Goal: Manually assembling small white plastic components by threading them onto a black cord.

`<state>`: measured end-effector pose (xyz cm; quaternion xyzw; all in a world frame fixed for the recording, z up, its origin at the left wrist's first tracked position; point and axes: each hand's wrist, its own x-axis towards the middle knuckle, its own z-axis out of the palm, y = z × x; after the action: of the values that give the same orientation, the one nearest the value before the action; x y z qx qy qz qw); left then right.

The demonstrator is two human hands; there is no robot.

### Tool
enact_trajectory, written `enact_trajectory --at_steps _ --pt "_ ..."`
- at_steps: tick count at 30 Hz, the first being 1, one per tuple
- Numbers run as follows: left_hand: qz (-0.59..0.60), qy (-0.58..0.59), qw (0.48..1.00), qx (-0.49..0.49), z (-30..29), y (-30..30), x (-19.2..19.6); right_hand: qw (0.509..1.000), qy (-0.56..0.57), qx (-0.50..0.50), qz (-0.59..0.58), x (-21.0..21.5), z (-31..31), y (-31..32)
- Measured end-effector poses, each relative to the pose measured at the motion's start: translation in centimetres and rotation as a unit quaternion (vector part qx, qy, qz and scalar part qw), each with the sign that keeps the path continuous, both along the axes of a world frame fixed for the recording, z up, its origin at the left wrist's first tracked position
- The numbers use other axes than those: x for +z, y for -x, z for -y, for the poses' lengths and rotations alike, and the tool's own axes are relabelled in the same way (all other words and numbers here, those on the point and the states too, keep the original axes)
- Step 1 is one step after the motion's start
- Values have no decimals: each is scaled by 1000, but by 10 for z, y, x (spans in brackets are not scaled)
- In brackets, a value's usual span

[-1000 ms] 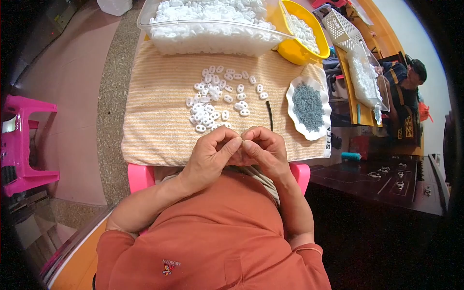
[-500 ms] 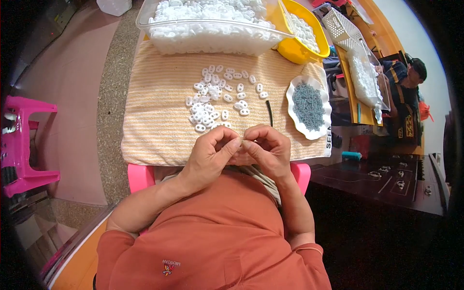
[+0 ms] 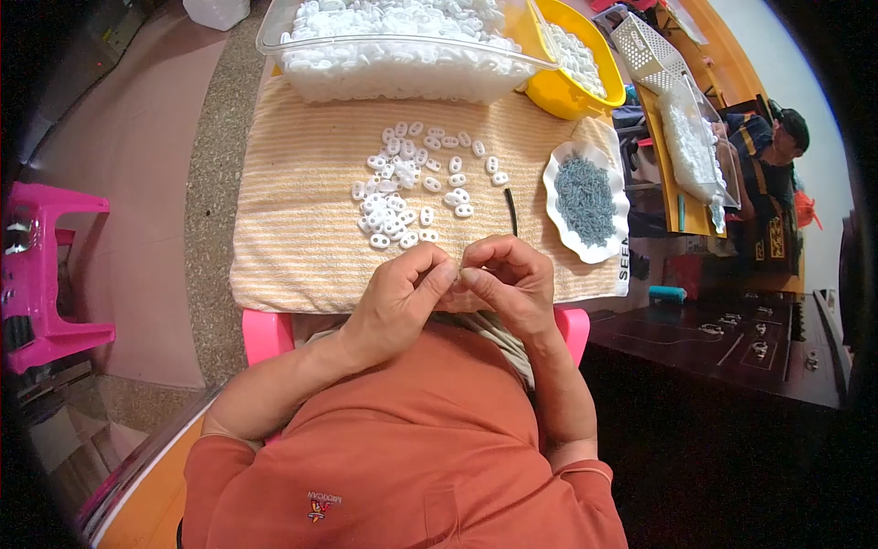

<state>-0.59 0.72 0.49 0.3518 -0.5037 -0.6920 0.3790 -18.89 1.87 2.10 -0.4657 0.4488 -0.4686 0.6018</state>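
White beads (image 3: pixel 389 217) lie past the near edge of a towel (image 3: pixel 297 220), where left hand (image 3: pixel 407 284) and right hand (image 3: pixel 512 282) come together, fingers curled, any pinch too hidden to tell; a clear bin (image 3: pixel 412 84) stands by the far edge.

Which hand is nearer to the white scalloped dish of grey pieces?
Right. The right hand lies left of the white dish, toward the person's body; the left hand lies farther left.
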Motion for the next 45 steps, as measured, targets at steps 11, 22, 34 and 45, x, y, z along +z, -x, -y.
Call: enact_trajectory --at_steps 11,22,34,45 --pt "8 29 1000 4 0 1 -3 999 41 6 -27 -3 2 1" --pt "-21 -19 999 20 0 1 -5 1000 9 -8 -18 0 2 0" --pt "-24 -46 999 14 0 3 -3 996 68 -20 -48 0 1 -3" --pt "18 -11 1000 5 -1 0 -8 973 169 -51 -147 -5 1 -6"
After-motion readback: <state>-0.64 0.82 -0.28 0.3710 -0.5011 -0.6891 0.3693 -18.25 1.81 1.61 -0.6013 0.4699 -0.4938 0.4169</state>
